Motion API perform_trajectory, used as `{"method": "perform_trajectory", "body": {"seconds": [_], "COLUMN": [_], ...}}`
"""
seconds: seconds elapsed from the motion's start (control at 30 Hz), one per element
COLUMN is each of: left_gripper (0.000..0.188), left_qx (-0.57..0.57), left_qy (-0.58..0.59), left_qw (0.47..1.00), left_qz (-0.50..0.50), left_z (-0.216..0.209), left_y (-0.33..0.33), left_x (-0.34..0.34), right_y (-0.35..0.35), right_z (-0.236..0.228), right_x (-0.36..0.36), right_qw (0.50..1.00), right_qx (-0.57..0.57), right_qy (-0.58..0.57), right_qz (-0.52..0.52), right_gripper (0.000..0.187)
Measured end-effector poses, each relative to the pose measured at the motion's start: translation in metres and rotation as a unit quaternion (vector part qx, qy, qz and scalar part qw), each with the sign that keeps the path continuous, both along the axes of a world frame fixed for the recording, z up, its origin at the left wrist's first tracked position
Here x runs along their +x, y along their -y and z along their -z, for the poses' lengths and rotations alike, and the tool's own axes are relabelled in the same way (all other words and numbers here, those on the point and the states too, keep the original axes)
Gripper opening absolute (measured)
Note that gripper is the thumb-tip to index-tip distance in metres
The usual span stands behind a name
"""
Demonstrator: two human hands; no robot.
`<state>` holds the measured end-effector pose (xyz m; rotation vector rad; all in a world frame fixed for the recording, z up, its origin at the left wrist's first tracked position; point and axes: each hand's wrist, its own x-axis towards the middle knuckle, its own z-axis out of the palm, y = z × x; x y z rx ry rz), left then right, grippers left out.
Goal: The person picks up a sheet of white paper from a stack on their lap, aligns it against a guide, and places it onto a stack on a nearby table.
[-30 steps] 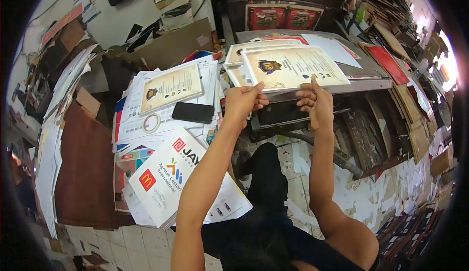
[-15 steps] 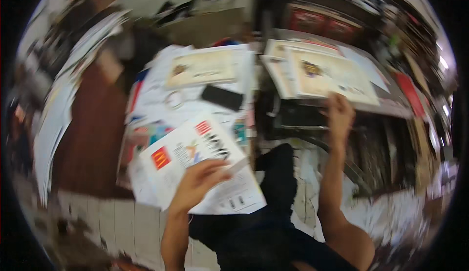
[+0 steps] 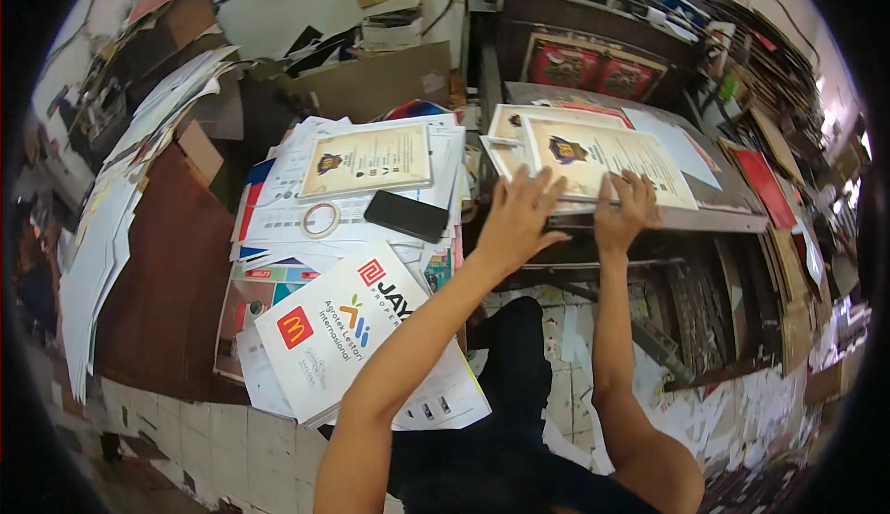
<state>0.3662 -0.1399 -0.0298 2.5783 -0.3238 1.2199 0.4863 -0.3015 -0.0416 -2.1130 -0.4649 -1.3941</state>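
Note:
My left hand (image 3: pixel 519 219) lies with its fingers spread at the near left edge of a stack of cream certificate sheets (image 3: pixel 616 154), fingertips on the paper. At the same near edge, further right, the fingers of my right hand (image 3: pixel 627 212) reach over the top sheet. Its thumb cannot be made out. The stack rests on the grey flat bed (image 3: pixel 742 219) of a machine, with more cream sheets (image 3: pixel 508 125) showing behind its left side. Beside my left forearm lies a pile of white printed sheets (image 3: pixel 320 361) with coloured logos.
On the left paper-covered surface are a second cream stack (image 3: pixel 371 160), a black phone (image 3: pixel 405 215) and a roll of tape (image 3: pixel 306 221). A red piece (image 3: pixel 766 186) lies at the bed's right end. Paper scraps (image 3: pixel 686 431) litter the floor.
My left hand has left the white printed sheets and moved up and right to the cream stack. My right hand has shifted slightly and now lies over the stack's near edge.

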Motion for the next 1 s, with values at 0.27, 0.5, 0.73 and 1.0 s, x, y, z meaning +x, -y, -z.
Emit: {"method": "perform_trajectory", "body": {"seconds": [0.27, 0.5, 0.73, 1.0], "left_gripper": [0.054, 0.050, 0.078, 0.107], "left_qx": [-0.005, -0.189, -0.361, -0.443], "left_qy": [0.007, 0.053, -0.258, -0.273], "left_qw": [1.000, 0.962, 0.726, 0.687], "left_qz": [0.022, -0.190, -0.525, -0.507], "left_z": [0.005, 0.011, 0.089, 0.102], "left_y": [-0.006, -0.144, -0.375, -0.477], "left_x": [0.028, 0.001, -0.056, -0.131], "right_y": [0.001, 0.009, 0.043, -0.093], "right_z": [-0.006, -0.024, 0.025, -0.037], "right_x": [0.012, 0.008, -0.076, -0.141], "right_qw": [0.999, 0.998, 0.854, 0.768], "right_qx": [0.008, 0.002, 0.328, -0.021], "right_qy": [0.000, 0.000, -0.055, -0.136], "right_qz": [-0.035, -0.065, -0.399, -0.625], "right_gripper": [0.013, 0.017, 0.031, 0.021]}}
